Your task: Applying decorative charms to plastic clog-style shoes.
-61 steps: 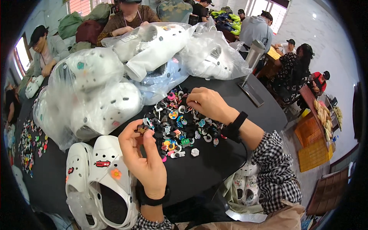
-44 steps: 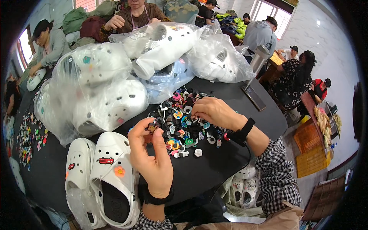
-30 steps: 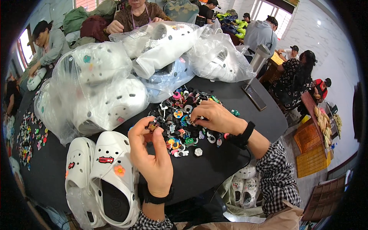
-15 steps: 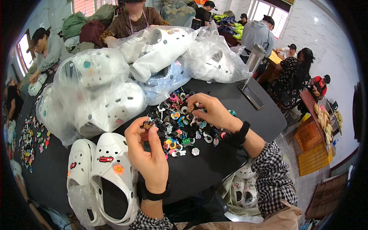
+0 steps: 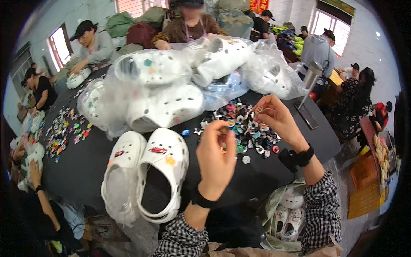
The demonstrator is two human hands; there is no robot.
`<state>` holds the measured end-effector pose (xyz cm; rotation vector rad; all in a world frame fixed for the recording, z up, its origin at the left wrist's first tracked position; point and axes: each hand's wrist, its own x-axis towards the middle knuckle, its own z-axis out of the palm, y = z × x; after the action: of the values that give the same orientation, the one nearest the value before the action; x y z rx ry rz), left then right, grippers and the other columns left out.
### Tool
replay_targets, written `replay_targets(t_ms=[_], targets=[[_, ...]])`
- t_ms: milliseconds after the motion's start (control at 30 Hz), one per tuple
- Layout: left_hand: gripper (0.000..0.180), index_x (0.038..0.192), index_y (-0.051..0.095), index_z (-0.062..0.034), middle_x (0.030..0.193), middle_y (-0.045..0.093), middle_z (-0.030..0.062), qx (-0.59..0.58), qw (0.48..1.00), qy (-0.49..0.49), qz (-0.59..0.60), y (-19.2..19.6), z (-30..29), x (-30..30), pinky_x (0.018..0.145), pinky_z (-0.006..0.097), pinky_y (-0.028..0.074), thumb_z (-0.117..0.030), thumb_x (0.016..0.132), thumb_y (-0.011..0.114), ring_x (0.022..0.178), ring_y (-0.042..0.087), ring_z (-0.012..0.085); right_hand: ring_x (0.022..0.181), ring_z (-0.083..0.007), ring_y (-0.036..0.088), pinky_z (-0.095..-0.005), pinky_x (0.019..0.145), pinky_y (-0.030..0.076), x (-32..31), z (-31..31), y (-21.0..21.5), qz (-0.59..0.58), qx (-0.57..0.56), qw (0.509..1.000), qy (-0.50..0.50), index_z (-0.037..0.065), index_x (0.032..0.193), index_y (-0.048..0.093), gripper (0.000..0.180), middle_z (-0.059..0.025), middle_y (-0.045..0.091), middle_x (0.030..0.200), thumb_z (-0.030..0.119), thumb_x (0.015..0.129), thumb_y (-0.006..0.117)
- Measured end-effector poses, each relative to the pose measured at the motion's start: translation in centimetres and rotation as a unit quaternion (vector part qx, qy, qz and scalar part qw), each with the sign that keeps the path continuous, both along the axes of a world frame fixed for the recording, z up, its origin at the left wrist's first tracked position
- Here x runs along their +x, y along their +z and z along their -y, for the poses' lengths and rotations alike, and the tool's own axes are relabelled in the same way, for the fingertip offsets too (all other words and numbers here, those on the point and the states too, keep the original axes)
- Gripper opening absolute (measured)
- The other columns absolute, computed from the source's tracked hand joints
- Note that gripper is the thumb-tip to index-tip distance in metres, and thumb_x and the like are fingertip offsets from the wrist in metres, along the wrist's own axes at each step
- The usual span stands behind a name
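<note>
Between thumb and fingers, my left hand (image 5: 215, 165) pinches a small dark brown shoe charm (image 5: 223, 131), partly hidden by the fingertips. My right hand (image 5: 280, 120) is closed on a small tan shoe charm (image 5: 258, 110), just above the far right part of a pile of mixed charms (image 5: 253, 132). To the left of my left hand stands a pair of white clogs, a left clog (image 5: 127, 145) and a right clog (image 5: 182, 158), toes away from me. Each bears a red car charm (image 5: 159, 150), and an orange-yellow flower charm (image 5: 171, 161) sits on the right clog.
Plastic-bagged white clogs (image 5: 167, 105) are heaped across the far side of the black table (image 5: 85, 171). A second charm pile (image 5: 66, 128) lies left. A phone (image 5: 306, 116) and a steel tumbler (image 5: 314, 73) are at right. Co-workers (image 5: 92, 47) sit around.
The view has swung left, so the table and clogs appear farther right. My right hand has lifted a little from the pile with the tan charm; my left hand keeps the brown one.
</note>
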<state>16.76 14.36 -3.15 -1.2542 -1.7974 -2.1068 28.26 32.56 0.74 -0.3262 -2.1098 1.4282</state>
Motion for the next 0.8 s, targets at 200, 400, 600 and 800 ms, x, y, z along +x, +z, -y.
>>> replay_targets(t_ms=[200,400,600,800], targets=[[0.015,0.108,0.052,0.0003,0.087,0.058,0.0072,-0.036,0.996,-0.041,-0.065,2.2,5.7,2.6,0.066,0.027,0.046,-0.002,0.095,0.06,0.072,0.055,0.0131,0.091,-0.0119,0.065,-0.0267,0.079,0.053,-2.1,4.4,-0.2,-0.02,0.038,0.997,0.061,0.001,0.111,0.052,0.025,-0.006,0.064,0.103,-0.003,0.09,0.065],[0.033,0.128,0.054,0.003,0.095,0.062,0.0078,0.001,0.988,-0.148,0.043,6.8,15.8,2.4,0.071,0.023,0.048,0.003,0.095,0.052,0.075,0.055,0.01,0.092,-0.0146,0.066,-0.0295,0.082,0.054,-6.0,9.6,-0.6,-0.067,0.024,0.99,0.119,0.0,0.11,0.05,0.022,-0.0074,0.066,0.101,-0.003,0.092,0.063],[0.022,0.095,0.068,0.0007,0.098,0.057,0.0081,-0.109,0.974,0.029,-0.196,11.7,22.4,-1.8,0.062,0.024,0.041,0.005,0.088,0.048,0.069,0.052,0.0096,0.085,-0.0136,0.064,-0.03,0.078,0.051,-9.0,13.1,-0.9,-0.129,0.064,0.982,0.122,0.001,0.11,0.05,0.024,-0.0096,0.066,0.094,0.004,0.091,0.064],[0.016,0.103,0.069,-0.0021,0.093,0.06,0.0022,-0.254,0.944,0.056,-0.204,11.2,21.8,-14.0,0.064,0.022,0.042,-0.005,0.092,0.057,0.073,0.052,0.0071,0.095,-0.018,0.066,-0.0299,0.084,0.052,-14.2,14.1,-4.4,-0.183,-0.025,0.975,0.127,0.001,0.116,0.047,0.026,-0.0114,0.067,0.097,0.001,0.092,0.059]])
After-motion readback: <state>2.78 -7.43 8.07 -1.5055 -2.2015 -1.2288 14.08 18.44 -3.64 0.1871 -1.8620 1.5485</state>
